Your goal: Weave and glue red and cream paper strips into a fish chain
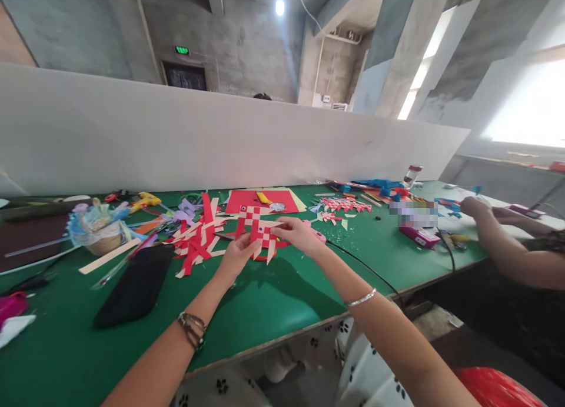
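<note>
Near the centre of the frame, the left hand (236, 255) and the right hand (296, 233) both pinch a woven red-and-white paper piece (261, 234) just above the green table (265, 307), fingers closed on its edges. A pile of loose paper strips (196, 242) lies left of it, and a black phone (136, 286) lies at lower left.

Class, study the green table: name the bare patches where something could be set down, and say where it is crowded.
Bare green lies along the near edge of the table, between the black pad and the cable; another patch sits between the cable and the pink box. The back strip is crowded: paper strips, red sheet, blue scraps.
</note>
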A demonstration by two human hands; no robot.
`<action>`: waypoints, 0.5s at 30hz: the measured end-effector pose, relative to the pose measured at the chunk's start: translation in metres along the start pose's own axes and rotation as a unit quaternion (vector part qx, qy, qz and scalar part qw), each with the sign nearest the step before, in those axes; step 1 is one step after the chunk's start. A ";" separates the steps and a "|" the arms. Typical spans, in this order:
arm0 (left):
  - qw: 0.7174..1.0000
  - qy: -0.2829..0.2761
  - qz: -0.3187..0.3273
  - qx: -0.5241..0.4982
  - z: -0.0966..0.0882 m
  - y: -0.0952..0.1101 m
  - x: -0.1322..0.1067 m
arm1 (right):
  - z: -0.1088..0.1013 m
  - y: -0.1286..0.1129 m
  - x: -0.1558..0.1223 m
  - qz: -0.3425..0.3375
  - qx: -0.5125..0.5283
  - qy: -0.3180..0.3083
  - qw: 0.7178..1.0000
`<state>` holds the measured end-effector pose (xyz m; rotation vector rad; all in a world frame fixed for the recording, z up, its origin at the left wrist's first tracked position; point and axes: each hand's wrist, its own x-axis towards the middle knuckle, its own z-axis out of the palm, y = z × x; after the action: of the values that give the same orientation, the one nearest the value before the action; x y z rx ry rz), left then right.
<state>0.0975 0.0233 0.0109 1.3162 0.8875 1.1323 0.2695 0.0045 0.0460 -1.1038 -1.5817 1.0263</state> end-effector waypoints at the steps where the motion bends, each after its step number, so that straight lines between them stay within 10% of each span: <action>1: 1.000 0.004 -0.003 0.013 0.000 0.000 -0.001 | 0.001 0.002 0.001 -0.003 0.000 -0.005 1.000; 11: 0.987 0.053 -0.041 0.144 0.004 -0.008 0.003 | 0.006 0.029 0.015 -0.029 -0.047 -0.020 0.998; 15: 0.984 0.050 -0.041 0.164 0.004 -0.007 0.006 | -0.024 0.035 0.030 0.005 -0.138 0.012 0.990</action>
<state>0.1033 0.0289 0.0051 1.4812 1.2314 1.0235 0.2939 0.0448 0.0249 -1.3050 -1.7370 0.8132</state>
